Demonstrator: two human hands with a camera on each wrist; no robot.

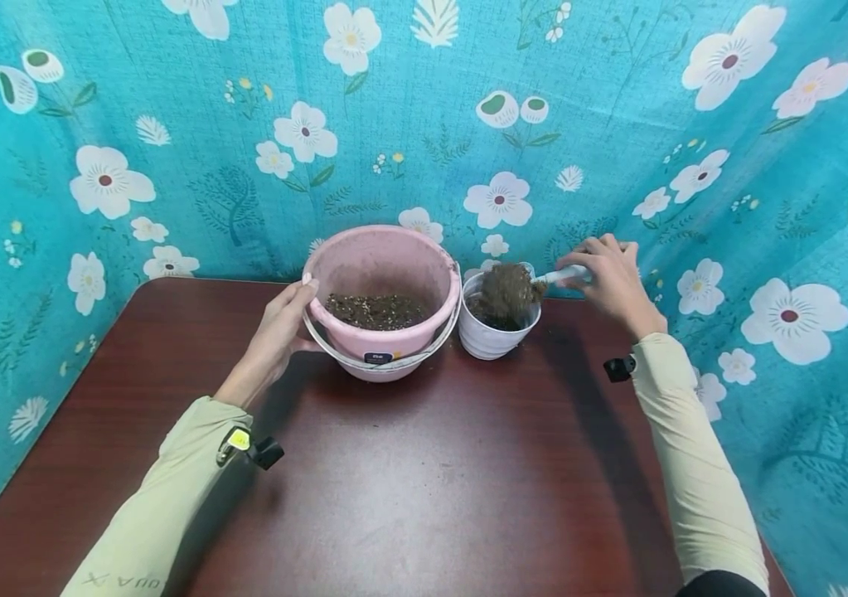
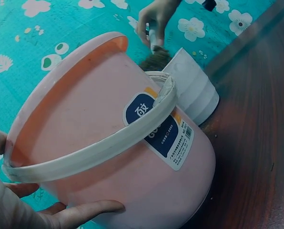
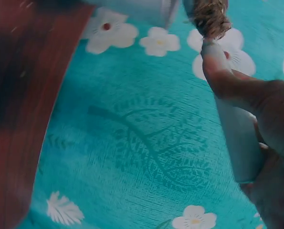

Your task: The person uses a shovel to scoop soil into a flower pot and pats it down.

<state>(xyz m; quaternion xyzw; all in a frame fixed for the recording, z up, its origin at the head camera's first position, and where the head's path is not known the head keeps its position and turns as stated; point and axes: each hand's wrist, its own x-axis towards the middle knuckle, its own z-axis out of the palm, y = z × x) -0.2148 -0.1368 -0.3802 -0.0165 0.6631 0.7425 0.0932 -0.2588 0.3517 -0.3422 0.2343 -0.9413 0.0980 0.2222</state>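
Observation:
A pink bucket (image 1: pixel 386 340) with dark, speckled soil (image 1: pixel 379 311) in it stands at the back of the table. My left hand (image 1: pixel 283 323) grips its left rim; in the left wrist view the thumb (image 2: pixel 92 211) lies along the bucket's side. Just right of the bucket is a white ribbed pot (image 1: pixel 494 338) holding some soil. My right hand (image 1: pixel 610 278) holds a small trowel by its pale handle (image 3: pixel 237 138), over the pot's mouth. A heap of brown soil (image 1: pixel 509 290) covers the trowel's blade and hides its shape.
The bucket's white carrying handle (image 2: pixel 108 148) hangs down across its front, over a dark label (image 2: pixel 149 121). Behind the reddish-brown table (image 1: pixel 424 497) hangs a turquoise flowered cloth (image 1: pixel 409 124). Small soil crumbs lie on the tabletop near the pot.

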